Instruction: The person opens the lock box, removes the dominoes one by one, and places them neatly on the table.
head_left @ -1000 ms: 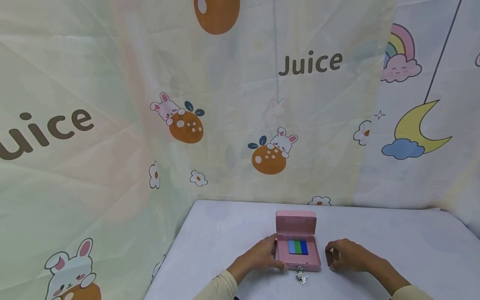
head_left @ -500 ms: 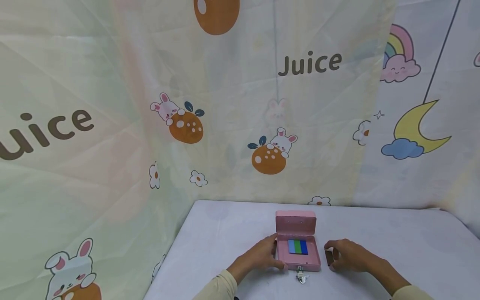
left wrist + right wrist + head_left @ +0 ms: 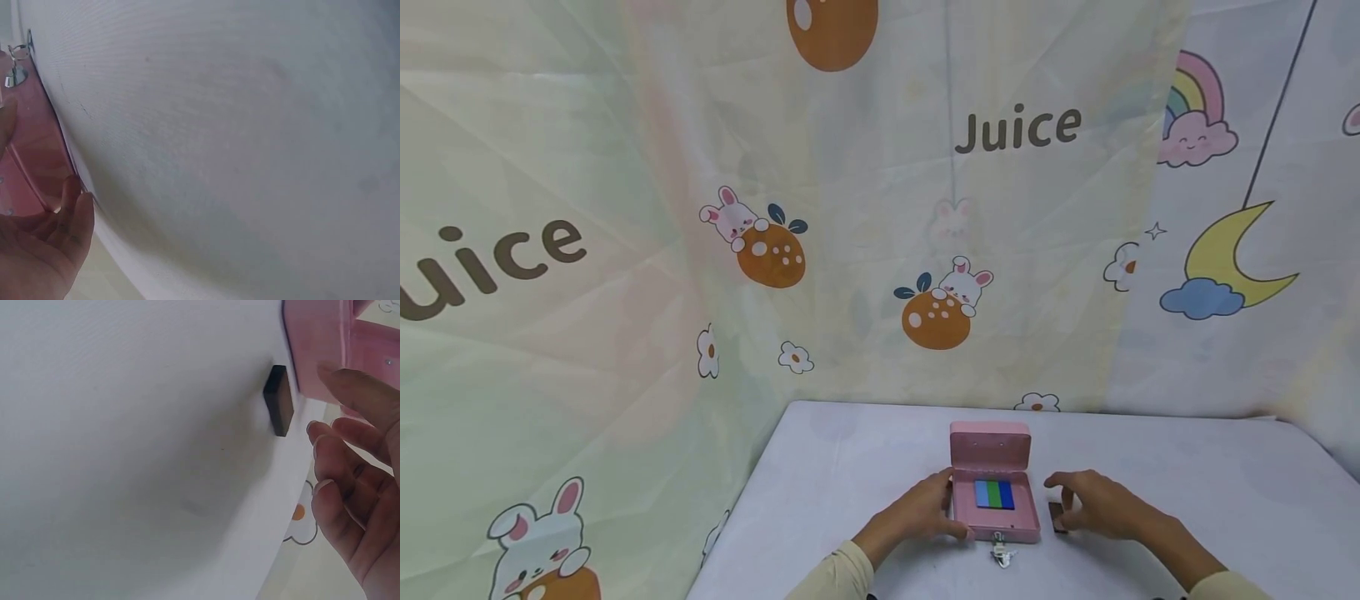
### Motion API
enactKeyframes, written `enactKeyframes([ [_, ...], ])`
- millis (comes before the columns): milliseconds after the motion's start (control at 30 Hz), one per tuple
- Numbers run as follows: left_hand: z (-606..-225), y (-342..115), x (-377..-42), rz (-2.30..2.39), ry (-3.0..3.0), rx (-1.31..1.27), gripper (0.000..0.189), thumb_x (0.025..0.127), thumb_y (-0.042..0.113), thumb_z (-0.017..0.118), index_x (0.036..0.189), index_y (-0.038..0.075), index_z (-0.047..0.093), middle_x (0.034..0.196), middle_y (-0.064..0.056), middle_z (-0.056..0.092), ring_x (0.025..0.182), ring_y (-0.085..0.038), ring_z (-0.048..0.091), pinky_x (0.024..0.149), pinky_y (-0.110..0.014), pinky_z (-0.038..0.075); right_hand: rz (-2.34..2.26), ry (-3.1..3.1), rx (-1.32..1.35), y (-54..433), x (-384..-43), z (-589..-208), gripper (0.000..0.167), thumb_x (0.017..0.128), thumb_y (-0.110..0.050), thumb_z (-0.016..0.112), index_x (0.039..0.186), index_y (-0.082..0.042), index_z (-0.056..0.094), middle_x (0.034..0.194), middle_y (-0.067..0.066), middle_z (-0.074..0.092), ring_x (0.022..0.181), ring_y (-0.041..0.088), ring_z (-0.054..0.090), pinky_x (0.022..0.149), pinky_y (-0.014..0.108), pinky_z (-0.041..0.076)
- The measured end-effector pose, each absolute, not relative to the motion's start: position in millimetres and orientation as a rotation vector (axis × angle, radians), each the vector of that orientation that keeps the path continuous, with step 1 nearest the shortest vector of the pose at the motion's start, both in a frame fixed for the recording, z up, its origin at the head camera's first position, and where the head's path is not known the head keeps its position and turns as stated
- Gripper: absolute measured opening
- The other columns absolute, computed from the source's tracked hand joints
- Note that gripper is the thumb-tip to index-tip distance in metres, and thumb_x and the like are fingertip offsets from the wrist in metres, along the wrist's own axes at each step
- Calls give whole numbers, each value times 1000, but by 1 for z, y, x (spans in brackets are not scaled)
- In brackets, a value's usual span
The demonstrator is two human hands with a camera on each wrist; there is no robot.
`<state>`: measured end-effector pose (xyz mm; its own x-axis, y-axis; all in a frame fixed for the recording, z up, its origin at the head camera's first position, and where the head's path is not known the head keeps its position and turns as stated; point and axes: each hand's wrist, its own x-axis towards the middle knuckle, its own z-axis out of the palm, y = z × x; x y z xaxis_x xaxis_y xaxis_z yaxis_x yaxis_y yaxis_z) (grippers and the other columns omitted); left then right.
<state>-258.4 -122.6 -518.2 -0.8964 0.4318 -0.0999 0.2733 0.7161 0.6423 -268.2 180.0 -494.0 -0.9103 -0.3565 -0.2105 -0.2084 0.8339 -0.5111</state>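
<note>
Right hand (image 3: 1101,506), lower right, fingers loosely parted, has released the dark block (image 3: 279,401), now free on the table (image 3: 865,442); left hand (image 3: 927,507) grips the pink box (image 3: 1024,504).

"Juice" (image 3: 1018,129) printed on the back curtain (image 3: 865,183), "uice" (image 3: 493,267) on the left curtain (image 3: 602,358), cut off at the edge
</note>
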Motion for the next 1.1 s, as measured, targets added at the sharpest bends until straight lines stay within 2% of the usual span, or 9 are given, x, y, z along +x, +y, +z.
enactKeyframes([
  [333,-517,-123,-259,958,2671,583,97,73,31,91,154,21,37,142,3,57,119,-6,58,103,-28,51,-713,2731,-450,165,-266,-479,48,77,-19,86,121,-9,68,79,-5,62,74,14,55,64,28,51],
  [533,-517,-123,-259,953,2671,572,97,73,32,91,154,23,37,144,4,56,125,-8,56,107,-31,49,-714,2739,-485,157,-267,-476,46,79,-17,84,122,-11,68,82,-5,63,75,15,54,63,28,50],
  [700,-519,-123,-259,956,2674,585,97,73,31,91,153,24,38,143,5,56,123,-7,56,106,-31,50,-734,2733,-567,150,-269,-475,49,79,-17,84,124,-10,67,85,-6,65,76,15,54,62,27,49],
  [967,-520,-123,-260,948,2679,587,97,73,34,90,153,25,38,144,6,55,125,-7,56,106,-31,50,-775,2691,-723,138,-272,-477,52,80,-24,84,127,-9,67,85,-8,60,83,16,54,69,32,51],
  [1100,-519,-123,-260,960,2670,586,96,73,33,90,153,26,38,144,7,55,125,-7,56,106,-31,50,-770,2706,-791,132,-273,-483,55,79,-27,85,128,-10,66,82,-8,58,80,15,54,68,31,49],
])
